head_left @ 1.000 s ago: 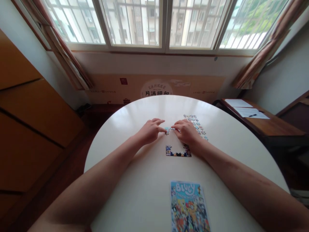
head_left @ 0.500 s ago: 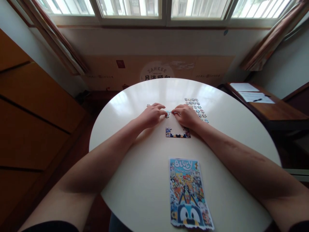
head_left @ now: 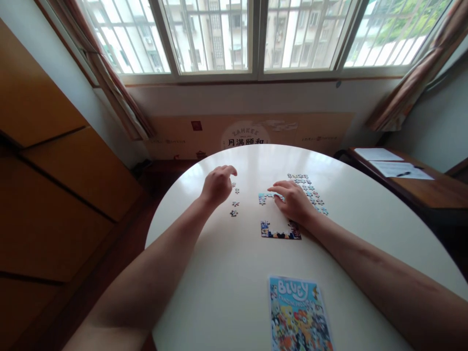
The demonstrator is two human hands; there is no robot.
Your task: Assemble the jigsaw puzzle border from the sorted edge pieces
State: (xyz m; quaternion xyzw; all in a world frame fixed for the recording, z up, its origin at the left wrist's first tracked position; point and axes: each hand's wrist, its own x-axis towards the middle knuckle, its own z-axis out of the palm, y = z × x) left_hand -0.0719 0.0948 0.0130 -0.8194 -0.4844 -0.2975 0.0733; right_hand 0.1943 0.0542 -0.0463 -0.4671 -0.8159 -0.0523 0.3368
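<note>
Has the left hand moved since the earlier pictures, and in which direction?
Yes. Judged against the U-shaped assembled jigsaw section, the left hand has moved leftward and slightly forward, now beside the loose jigsaw pieces.

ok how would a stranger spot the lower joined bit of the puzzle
On the white table, find the Bluey sheet at the bottom of the view. Beyond it lies the lower bit: joined pieces in a U, dark along its base, unlike the pale blue upper bit.

Daylight fills barred windows (head_left: 212, 39) above a pale wall (head_left: 241, 100), between curtains (head_left: 395, 107).
</note>
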